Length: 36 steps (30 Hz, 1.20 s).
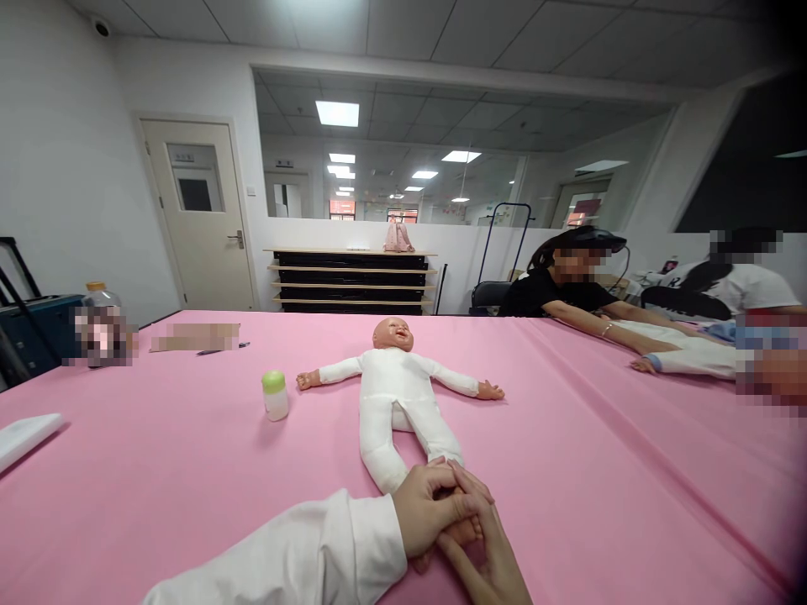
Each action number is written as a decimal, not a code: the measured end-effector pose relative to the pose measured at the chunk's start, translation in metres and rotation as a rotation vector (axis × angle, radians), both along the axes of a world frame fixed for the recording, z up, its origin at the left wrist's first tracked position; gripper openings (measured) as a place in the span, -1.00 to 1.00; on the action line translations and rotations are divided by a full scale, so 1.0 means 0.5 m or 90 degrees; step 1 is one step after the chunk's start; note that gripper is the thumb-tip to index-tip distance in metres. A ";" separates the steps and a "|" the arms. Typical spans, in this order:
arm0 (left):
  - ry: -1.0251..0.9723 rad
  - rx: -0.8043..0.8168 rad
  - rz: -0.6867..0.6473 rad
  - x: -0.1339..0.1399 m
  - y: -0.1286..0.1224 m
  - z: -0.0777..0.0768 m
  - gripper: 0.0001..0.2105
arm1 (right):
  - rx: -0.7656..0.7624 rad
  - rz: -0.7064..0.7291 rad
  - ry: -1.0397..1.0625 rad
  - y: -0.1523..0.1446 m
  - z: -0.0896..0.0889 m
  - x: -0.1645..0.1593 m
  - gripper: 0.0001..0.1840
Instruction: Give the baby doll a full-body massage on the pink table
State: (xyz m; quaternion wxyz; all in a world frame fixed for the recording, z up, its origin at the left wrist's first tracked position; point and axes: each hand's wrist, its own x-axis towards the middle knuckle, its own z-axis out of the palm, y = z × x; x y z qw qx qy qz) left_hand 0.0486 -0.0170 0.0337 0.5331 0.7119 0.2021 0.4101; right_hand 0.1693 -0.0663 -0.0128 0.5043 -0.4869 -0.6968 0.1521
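A baby doll [397,378] in a white body lies on its back on the pink tablecloth [598,470]. Its head points away from me, both arms are spread out, and its feet are towards me. My left hand [429,511], coming out of a white sleeve, is wrapped round a foot of the doll. From the other side my right hand [488,538] holds the same foot, and the fingers of both hands meet over it. Toes show between my hands; the rest of the foot is hidden. Left of the doll stands a small translucent bottle [276,405] with a green cap.
At the left edge lies a white folded item [29,437]. Farther back are a blurred bottle [97,328], a blurred flat item [195,336] and a pen [220,349]. On the right, a person in black [535,290] reaches over another doll [699,360], beside another person [750,281].
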 end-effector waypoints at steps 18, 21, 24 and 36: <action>0.102 0.008 -0.023 -0.005 -0.002 0.008 -0.77 | 0.008 0.059 0.118 -0.009 0.002 0.010 -0.49; 0.083 0.008 0.004 -0.004 0.000 0.000 -0.74 | 0.010 0.052 0.078 -0.007 0.003 0.005 -0.44; 0.052 0.032 -0.026 -0.008 0.001 0.002 -0.70 | -0.010 0.032 0.061 -0.008 0.002 0.000 -0.51; 0.097 0.030 -0.118 -0.017 0.008 0.019 -0.69 | -0.042 0.003 0.116 -0.012 0.003 0.003 -0.58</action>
